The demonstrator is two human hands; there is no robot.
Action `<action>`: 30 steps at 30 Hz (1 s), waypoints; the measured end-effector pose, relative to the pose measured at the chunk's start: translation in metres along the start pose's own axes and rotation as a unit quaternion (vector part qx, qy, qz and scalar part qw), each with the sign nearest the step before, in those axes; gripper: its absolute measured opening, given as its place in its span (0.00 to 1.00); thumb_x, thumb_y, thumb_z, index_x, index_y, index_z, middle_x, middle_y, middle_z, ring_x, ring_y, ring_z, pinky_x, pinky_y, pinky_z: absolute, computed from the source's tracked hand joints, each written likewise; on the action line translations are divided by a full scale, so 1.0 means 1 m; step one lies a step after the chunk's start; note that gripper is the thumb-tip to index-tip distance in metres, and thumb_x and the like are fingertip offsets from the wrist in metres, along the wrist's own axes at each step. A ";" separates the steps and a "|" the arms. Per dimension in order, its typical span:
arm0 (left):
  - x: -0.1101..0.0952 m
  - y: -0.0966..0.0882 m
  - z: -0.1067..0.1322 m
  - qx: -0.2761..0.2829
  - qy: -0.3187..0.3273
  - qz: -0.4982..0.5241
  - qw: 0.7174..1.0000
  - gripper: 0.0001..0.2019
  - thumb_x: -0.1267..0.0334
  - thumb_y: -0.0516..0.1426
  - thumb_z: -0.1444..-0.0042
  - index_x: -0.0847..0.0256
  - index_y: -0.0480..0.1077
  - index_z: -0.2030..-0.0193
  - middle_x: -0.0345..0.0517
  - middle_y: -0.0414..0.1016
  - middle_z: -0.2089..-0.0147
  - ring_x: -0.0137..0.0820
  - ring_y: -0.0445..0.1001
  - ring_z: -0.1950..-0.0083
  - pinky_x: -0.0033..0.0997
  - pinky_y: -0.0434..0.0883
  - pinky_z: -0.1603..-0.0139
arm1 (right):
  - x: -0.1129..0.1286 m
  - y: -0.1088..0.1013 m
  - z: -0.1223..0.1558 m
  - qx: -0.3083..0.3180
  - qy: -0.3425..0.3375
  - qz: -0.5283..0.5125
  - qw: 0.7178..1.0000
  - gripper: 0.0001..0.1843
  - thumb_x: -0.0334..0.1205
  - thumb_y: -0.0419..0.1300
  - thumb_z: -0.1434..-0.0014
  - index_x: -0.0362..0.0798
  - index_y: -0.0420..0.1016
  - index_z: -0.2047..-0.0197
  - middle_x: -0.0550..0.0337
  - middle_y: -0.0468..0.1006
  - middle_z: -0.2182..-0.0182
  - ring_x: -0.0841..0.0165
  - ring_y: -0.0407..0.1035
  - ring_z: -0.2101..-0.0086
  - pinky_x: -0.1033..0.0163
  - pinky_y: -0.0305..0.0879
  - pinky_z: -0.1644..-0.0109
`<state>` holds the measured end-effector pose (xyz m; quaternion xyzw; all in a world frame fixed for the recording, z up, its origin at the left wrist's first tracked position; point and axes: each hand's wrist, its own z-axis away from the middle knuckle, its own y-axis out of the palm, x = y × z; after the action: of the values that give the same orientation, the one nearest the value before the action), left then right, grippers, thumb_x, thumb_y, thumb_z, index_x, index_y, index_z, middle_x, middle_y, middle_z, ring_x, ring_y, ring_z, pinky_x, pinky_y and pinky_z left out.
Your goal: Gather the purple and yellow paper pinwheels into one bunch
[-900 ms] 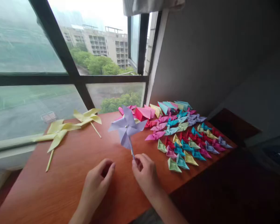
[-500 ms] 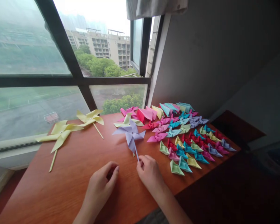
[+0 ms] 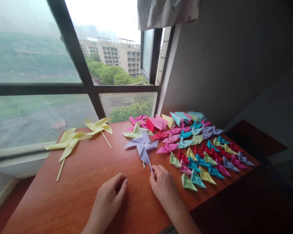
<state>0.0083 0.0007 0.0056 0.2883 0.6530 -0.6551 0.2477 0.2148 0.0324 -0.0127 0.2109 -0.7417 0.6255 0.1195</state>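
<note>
Two fingers of the right hand pinched the stick of the lilac pinwheel; a slip could scatter the folded papers; left hand lay curled, empty.

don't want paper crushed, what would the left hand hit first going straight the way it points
Probably the purple pinwheel, held by the right hand. The left hand points across bare table towards its lower blade, though depth is unclear.
</note>
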 end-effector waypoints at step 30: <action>0.032 -0.068 -0.139 -0.063 -0.227 -0.248 0.940 0.17 0.56 0.51 0.42 0.69 0.72 0.59 0.74 0.76 0.55 0.61 0.75 0.51 0.50 0.68 0.56 | 0.032 0.018 0.033 0.027 -0.173 -0.164 0.971 0.14 0.27 0.51 0.42 0.52 0.74 0.62 0.62 0.75 0.71 0.69 0.71 0.70 0.67 0.59 0.65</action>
<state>-0.0548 0.1432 0.0346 -0.0554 0.6698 -0.7015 0.2372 0.1808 -0.0024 -0.0208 0.4383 -0.6893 0.5706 0.0846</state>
